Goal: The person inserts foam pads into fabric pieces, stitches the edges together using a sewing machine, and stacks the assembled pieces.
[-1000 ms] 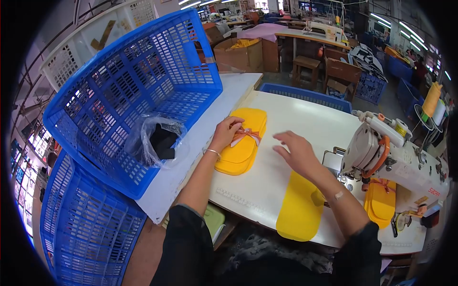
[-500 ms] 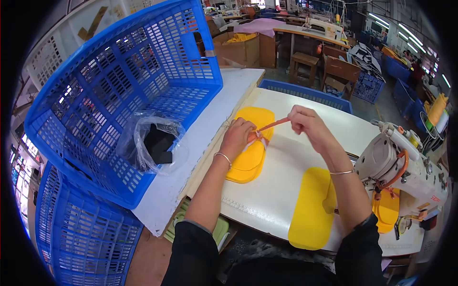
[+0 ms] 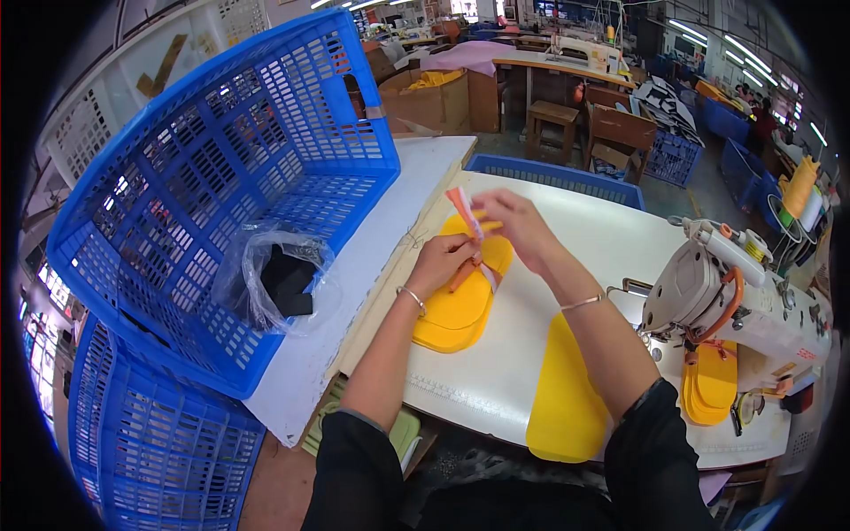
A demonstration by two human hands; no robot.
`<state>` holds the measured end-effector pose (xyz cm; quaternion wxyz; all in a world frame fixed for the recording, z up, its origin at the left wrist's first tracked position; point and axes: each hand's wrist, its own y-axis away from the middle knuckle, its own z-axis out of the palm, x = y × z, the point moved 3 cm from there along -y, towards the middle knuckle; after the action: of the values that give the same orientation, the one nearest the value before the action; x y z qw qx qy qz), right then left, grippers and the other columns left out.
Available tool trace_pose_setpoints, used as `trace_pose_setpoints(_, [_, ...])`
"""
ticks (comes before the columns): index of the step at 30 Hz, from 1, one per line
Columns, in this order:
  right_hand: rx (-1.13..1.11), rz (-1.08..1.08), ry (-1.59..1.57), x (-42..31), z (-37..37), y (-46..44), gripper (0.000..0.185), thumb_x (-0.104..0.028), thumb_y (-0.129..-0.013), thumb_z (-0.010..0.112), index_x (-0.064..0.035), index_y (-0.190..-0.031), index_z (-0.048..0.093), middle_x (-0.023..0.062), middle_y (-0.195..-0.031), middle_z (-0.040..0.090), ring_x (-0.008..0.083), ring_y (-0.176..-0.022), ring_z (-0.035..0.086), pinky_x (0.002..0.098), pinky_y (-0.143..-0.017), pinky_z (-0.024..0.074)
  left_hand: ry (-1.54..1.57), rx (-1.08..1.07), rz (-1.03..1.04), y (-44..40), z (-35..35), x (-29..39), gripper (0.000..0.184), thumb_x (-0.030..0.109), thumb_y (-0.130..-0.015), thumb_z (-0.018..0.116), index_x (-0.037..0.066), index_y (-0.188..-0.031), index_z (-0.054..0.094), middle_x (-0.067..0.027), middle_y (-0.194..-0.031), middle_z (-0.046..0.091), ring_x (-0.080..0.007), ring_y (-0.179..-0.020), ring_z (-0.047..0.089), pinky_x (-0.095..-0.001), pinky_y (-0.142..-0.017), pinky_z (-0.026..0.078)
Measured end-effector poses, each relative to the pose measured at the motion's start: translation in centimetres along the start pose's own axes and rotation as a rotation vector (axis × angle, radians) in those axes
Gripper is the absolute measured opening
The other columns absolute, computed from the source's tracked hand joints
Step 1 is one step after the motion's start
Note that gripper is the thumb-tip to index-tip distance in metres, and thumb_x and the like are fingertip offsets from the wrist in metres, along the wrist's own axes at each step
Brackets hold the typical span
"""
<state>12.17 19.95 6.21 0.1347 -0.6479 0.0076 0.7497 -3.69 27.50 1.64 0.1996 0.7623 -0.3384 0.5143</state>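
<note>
A stack of yellow rounded fabric pieces (image 3: pixel 452 323) lies on the white tabletop, bound across by an orange-and-white strip (image 3: pixel 462 211). My left hand (image 3: pixel 445 263) is closed in a pinch on the strip at the tie, over the stack. One end of the strip sticks up above those fingers. My right hand (image 3: pixel 521 228) is just right of that raised end, fingers apart and slightly blurred; whether a fingertip touches the strip is unclear. Below my right forearm lies a single larger yellow piece (image 3: pixel 562 398), partly covered by the arm.
At the right stands a white sewing machine (image 3: pixel 699 288), with another tied yellow stack (image 3: pixel 708 389) beside it. A big blue crate (image 3: pixel 372 181) leans on the left, holding a clear plastic bag (image 3: pixel 257 292) with black pieces. Another blue crate (image 3: pixel 553 177) sits beyond the table.
My right hand has let go of the pulled-out strip end and moved left, its fingers spreading. The strip, earlier stretched to the right, now points up. The view has shifted slightly.
</note>
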Motion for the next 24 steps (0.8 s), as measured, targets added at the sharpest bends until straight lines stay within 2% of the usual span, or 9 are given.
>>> trace_pose_setpoints(3, [0.021, 0.062, 0.283, 3.8, -1.2, 1.4, 0.023, -0.022, -0.099, 0.069, -0.0044, -0.114, 0.066, 0.0043, -0.1, 0.07, 0.0158, -0.092, 0.066, 0.0368, -0.08, 0.0535, 0.077, 0.106, 0.052, -1.2, 0.5, -1.4, 0.026, 0.025, -0.103, 0.065, 0.0, -0.099, 0.071, -0.0045, -0.08, 0.07, -0.0112, -0.071, 0.067, -0.0238, -0.067, 0.053])
trace_pose_setpoints(6, [-0.038, -0.018, 0.539, 5.8, -0.1, 2.0, 0.025, -0.024, -0.092, 0.075, -0.0019, -0.101, 0.07, 0.0052, -0.084, 0.068, 0.0147, -0.076, 0.064, 0.0312, -0.066, 0.0509, 0.085, 0.247, 0.127, -1.3, 0.4, -1.6, 0.027, 0.026, -0.101, 0.067, 0.0, -0.099, 0.071, -0.0054, -0.082, 0.071, -0.0099, -0.071, 0.066, -0.0255, -0.064, 0.053])
trace_pose_setpoints(7, [-0.038, -0.019, 0.533, 5.3, 0.1, 1.9, 0.025, -0.024, -0.092, 0.075, -0.0019, -0.101, 0.07, 0.0052, -0.084, 0.068, 0.0147, -0.076, 0.064, 0.0312, -0.066, 0.0509, 0.106, 0.261, 0.123, -1.0, 0.4, -1.2, 0.027, 0.027, -0.103, 0.066, 0.001, -0.098, 0.071, -0.0043, -0.082, 0.071, -0.0089, -0.071, 0.066, -0.0241, -0.065, 0.053])
trace_pose_setpoints(10, [0.068, -0.203, 1.049, 1.8, -0.1, 1.7, 0.026, -0.027, -0.09, 0.078, -0.0013, -0.089, 0.072, 0.0032, -0.073, 0.065, 0.0125, -0.07, 0.061, 0.0291, -0.062, 0.0485, 0.151, 0.293, 0.113, -0.2, 0.3, -0.7, 0.028, 0.027, -0.106, 0.062, 0.002, -0.097, 0.07, -0.0021, -0.083, 0.07, -0.007, -0.072, 0.065, -0.0213, -0.065, 0.053])
trace_pose_setpoints(15, [-0.108, 0.071, 0.567, -1.4, -1.6, 2.6, 0.029, -0.027, -0.088, 0.08, 0.0002, -0.083, 0.072, 0.0042, -0.073, 0.067, 0.0121, -0.071, 0.064, 0.0294, -0.061, 0.049, 0.239, 0.264, 0.098, -0.5, 0.3, -0.7, 0.027, 0.026, -0.106, 0.062, 0.002, -0.098, 0.07, -0.0017, -0.083, 0.069, -0.0069, -0.074, 0.065, -0.0213, -0.068, 0.054])
trace_pose_setpoints(18, [-0.371, 0.441, 0.268, -2.9, -1.9, 4.0, 0.026, -0.023, -0.089, 0.077, 0.0021, -0.087, 0.072, 0.0057, -0.077, 0.07, 0.0135, -0.072, 0.065, 0.029, -0.061, 0.0498, 0.266, 0.243, 0.134, -0.4, 0.3, -1.1, 0.027, 0.026, -0.106, 0.062, 0.002, -0.099, 0.071, -0.0015, -0.083, 0.069, -0.0072, -0.075, 0.066, -0.0212, -0.069, 0.054])
trace_pose_setpoints(19, [-0.372, 0.441, 0.271, -2.2, -1.8, 3.7, 0.026, -0.023, -0.089, 0.077, 0.0021, -0.087, 0.072, 0.0057, -0.077, 0.07, 0.0135, -0.072, 0.065, 0.029, -0.061, 0.0498, 0.25, 0.257, 0.162, -0.3, 0.3, -0.9, 0.027, 0.026, -0.106, 0.063, 0.001, -0.099, 0.071, -0.002, -0.085, 0.07, -0.0074, -0.076, 0.066, -0.0218, -0.069, 0.054])
trace_pose_setpoints(22, [-0.003, 0.001, 0.571, 1.2, -1.6, 1.1, 0.022, -0.02, -0.095, 0.073, 0.0022, -0.093, 0.074, 0.0075, -0.081, 0.072, 0.0126, -0.072, 0.066, 0.026, -0.061, 0.0517, 0.215, 0.274, 0.222, -0.3, 0.5, -0.4, 0.026, 0.024, -0.105, 0.063, 0.0, -0.098, 0.071, -0.003, -0.089, 0.071, -0.0079, -0.078, 0.067, -0.0229, -0.068, 0.055])
trace_pose_setpoints(24, [-0.012, -0.001, 0.568, 3.2, -0.8, 0.1, 0.021, -0.019, -0.096, 0.071, 0.0024, -0.095, 0.074, 0.0077, -0.083, 0.072, 0.0118, -0.071, 0.066, 0.0256, -0.061, 0.0523, 0.291, 0.247, 0.207, -0.2, 0.6, -0.3, 0.024, 0.024, -0.102, 0.068, 0.001, -0.095, 0.07, -0.0033, -0.09, 0.072, -0.0102, -0.077, 0.067, -0.0246, -0.069, 0.054])
